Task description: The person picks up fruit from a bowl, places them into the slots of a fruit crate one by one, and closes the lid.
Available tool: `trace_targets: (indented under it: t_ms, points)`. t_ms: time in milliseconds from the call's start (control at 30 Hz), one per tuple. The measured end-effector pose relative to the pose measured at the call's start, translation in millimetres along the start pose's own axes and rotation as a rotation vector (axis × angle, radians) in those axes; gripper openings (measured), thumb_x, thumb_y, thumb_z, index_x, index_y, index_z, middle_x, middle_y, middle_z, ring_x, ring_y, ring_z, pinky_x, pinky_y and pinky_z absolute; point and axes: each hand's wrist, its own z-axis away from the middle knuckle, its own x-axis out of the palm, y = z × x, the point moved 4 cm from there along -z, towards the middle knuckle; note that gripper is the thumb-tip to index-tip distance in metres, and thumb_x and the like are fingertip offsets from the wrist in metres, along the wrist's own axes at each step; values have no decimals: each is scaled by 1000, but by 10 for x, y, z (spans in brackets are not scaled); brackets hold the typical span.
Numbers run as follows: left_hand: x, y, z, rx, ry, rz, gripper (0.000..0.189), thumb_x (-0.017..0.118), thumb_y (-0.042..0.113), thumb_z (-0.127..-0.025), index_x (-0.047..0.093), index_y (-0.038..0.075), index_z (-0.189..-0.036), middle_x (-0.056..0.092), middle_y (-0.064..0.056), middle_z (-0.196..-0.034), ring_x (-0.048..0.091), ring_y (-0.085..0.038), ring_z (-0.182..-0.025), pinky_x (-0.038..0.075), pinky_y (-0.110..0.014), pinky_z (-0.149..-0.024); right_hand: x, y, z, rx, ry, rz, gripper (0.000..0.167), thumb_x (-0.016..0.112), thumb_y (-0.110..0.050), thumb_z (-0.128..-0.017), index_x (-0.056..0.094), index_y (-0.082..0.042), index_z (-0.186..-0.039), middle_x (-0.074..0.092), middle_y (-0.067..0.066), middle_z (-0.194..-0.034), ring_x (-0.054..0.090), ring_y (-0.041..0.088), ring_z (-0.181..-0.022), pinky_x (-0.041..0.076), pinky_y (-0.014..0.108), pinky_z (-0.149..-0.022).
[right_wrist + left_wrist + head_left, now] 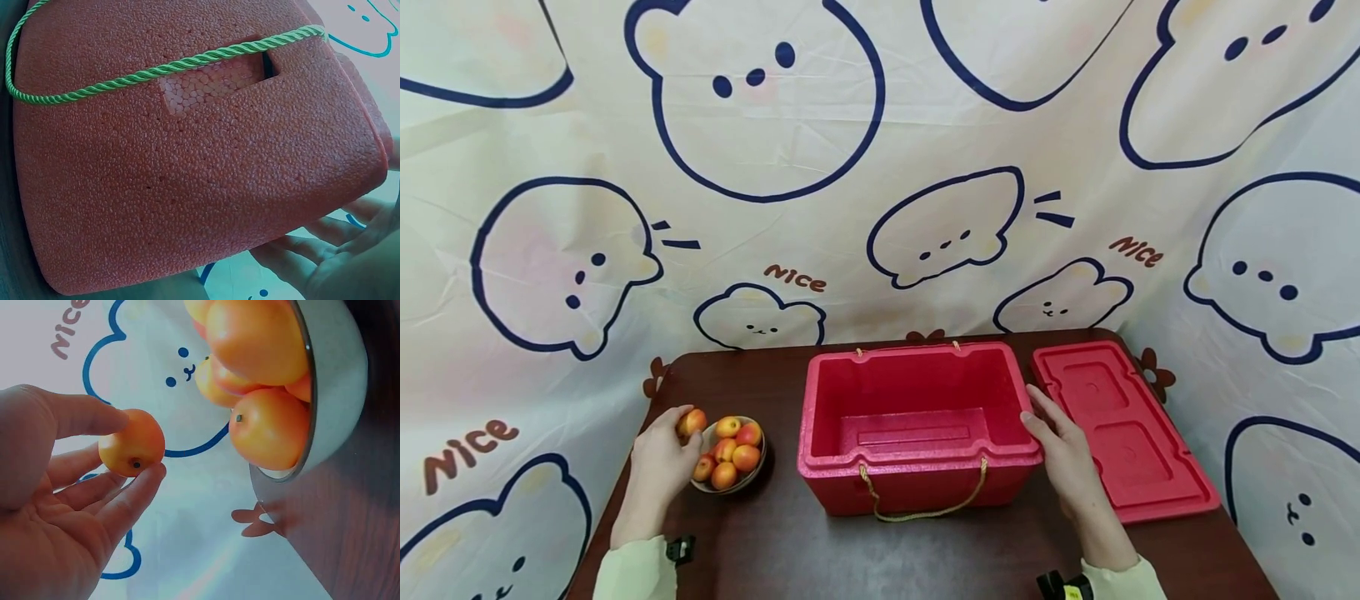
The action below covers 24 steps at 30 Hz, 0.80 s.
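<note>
The bench (880,560) is dark brown and looks like wood, with round corners at the back. There is a pale shine on its front part. Cloth (835,242) hangs behind it and on both sides, like walls. The cloth is white and creased, with big bear heads drawn in thick blue lines, little brown flowers, and the word "Nice" in brown.

A red box (842,492) stands in the middle of the bench, with its top open. Inside, I can see its bare red bottom. A rope (925,517) hangs in a loop on its front. The red lid (1123,429) lies to the right of the box, along the bench's right edge. On the left is a round bowl (340,381) full of orange and yellow fruits (725,450).

The left hand (658,454) pinches one fruit (140,442) between the thumb and the fingers (134,503). That fruit is at the bowl's left side, a little apart from it. The right hand (1071,462) touches the right end of the box, and its fingers are mostly straight. Both sleeves (636,571) are pale.
</note>
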Motion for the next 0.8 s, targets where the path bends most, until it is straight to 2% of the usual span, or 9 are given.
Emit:
trace_targets:
  t_ms: [167, 333, 433, 633, 800]
  points:
    - [-51, 35, 31, 2, 9, 4, 44, 68, 7, -91, 56, -8, -130, 59, -33, -125, 59, -47, -99, 50, -64, -87, -5, -2, -15, 19, -9, -27, 62, 58, -29, -102, 34, -22, -159, 37, 12, -160, 46, 35, -136, 54, 21, -89]
    - [-141, 126, 25, 51, 74, 6, 42, 69, 5, -89, 59, -7, -128, 61, -30, -123, 60, -46, -98, 49, -64, -88, -15, 9, -21, 33, -10, -64, 63, 60, -34, -101, 36, -21, -158, 39, 11, -159, 47, 40, -135, 54, 21, -87]
    - [-199, 193, 23, 63, 98, -1, 41, 70, 5, -89, 60, -5, -127, 62, -29, -120, 60, -41, -87, 51, -61, -83, -19, 2, -24, 32, -14, -73, 61, 59, -34, -102, 37, -23, -158, 39, 10, -159, 47, 39, -134, 55, 21, -86]
    - [-309, 273, 43, 96, 144, 1, 39, 71, 5, -88, 62, -5, -125, 63, -27, -120, 57, -30, -72, 53, -51, -71, -13, -22, -26, 34, -7, -81, 58, 58, -31, -102, 38, -25, -157, 40, 9, -158, 51, 31, -129, 54, 20, -86]
    - [-374, 326, 46, 117, 163, 2, 39, 71, 5, -88, 63, -4, -125, 64, -26, -119, 57, -29, -71, 52, -46, -68, -9, -26, -19, 41, 6, -82, 58, 57, -31, -103, 39, -25, -157, 41, 8, -158, 53, 26, -127, 54, 19, -86]
